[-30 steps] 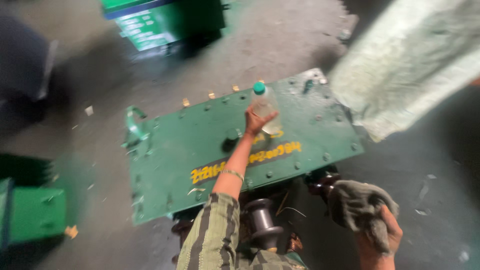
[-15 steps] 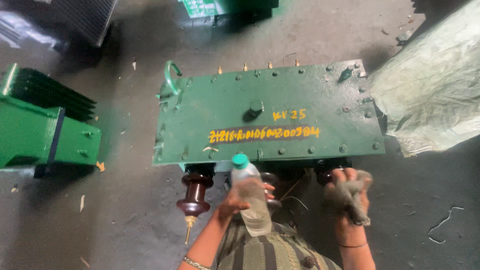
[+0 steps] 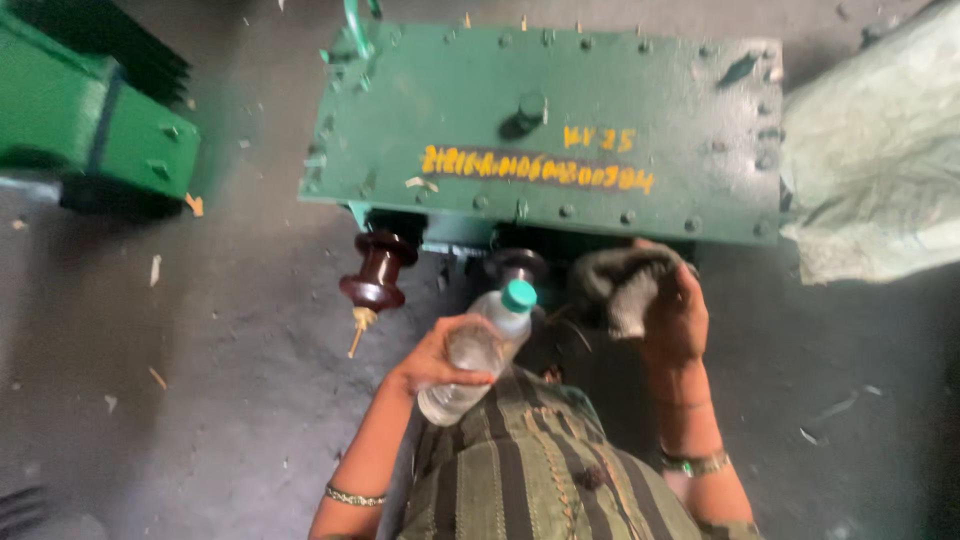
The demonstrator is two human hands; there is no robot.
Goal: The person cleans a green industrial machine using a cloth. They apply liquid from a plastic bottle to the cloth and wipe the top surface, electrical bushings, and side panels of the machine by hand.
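Bottle: clear plastic bottle [image 3: 478,352] with teal cap, lower centre of frame, tilted, cap toward the green metal cover [image 3: 545,130].
Left hand: left hand [image 3: 437,358] wrapped around the bottle's middle, forearm rising from bottom left.
Right hand: right hand [image 3: 672,318] clenched on a grey rag [image 3: 618,285], just below the cover's edge.
Insulator: brown insulator [image 3: 376,278], left of the bottle.
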